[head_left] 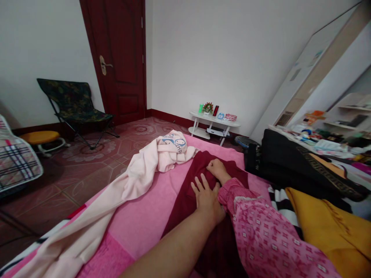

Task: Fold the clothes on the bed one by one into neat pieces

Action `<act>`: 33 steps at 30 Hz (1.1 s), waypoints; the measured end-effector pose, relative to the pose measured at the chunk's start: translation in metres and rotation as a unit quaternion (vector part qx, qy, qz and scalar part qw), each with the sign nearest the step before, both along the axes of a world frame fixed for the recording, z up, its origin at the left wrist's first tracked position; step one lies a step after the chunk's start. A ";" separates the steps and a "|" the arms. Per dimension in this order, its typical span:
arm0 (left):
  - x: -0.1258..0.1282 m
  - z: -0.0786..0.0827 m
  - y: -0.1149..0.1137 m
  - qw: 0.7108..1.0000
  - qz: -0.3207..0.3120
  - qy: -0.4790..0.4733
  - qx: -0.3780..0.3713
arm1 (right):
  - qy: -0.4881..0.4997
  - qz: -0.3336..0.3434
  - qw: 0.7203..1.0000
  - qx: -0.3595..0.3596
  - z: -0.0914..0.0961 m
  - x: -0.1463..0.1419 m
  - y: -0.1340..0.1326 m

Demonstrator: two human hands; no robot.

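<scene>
A dark red garment [182,204], its exact kind unclear, lies stretched out on a pink bed cover [162,200]. My left hand [206,199] rests flat on it with fingers spread. Just beyond, my right hand [218,169] is closed, its curled fingers against the cloth near the far end; the fingertips are partly hidden. A pink patterned sleeve [261,224] covers my right arm, while my left forearm is bare. Left of the dark garment, a pale pink sweatshirt [142,170] with blue print lies bunched up, trailing towards me.
On the right lie a mustard-yellow garment [327,227], a black-and-white striped cloth [285,206] and black clothing [290,170]. A small white table [214,117] stands by the wall. A camouflage folding chair [75,102] and a yellow stool [40,137] are near the door [123,58].
</scene>
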State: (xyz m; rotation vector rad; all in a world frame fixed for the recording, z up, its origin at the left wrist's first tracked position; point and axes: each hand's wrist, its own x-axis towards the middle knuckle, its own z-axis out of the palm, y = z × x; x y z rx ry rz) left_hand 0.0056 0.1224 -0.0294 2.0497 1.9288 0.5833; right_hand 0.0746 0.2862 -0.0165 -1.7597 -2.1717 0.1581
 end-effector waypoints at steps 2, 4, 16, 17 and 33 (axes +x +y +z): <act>0.000 -0.001 0.001 1.000 0.006 0.013 0.011 | 0.003 0.034 0.999 -0.002 0.003 0.004 -0.002; -0.001 -0.002 0.003 0.999 0.021 0.030 0.023 | 0.012 0.062 0.998 0.008 0.009 0.012 -0.011; -0.019 0.005 0.011 0.994 -0.040 0.101 -0.027 | 0.147 0.067 0.987 0.013 -0.009 0.131 -0.204; -0.022 0.008 0.008 0.992 -0.061 0.108 -0.039 | 0.147 0.070 0.987 0.006 -0.012 0.135 -0.220; -0.187 0.012 -0.065 0.935 -0.354 -0.010 -0.015 | 0.053 0.112 0.992 -0.008 -0.017 0.165 -0.288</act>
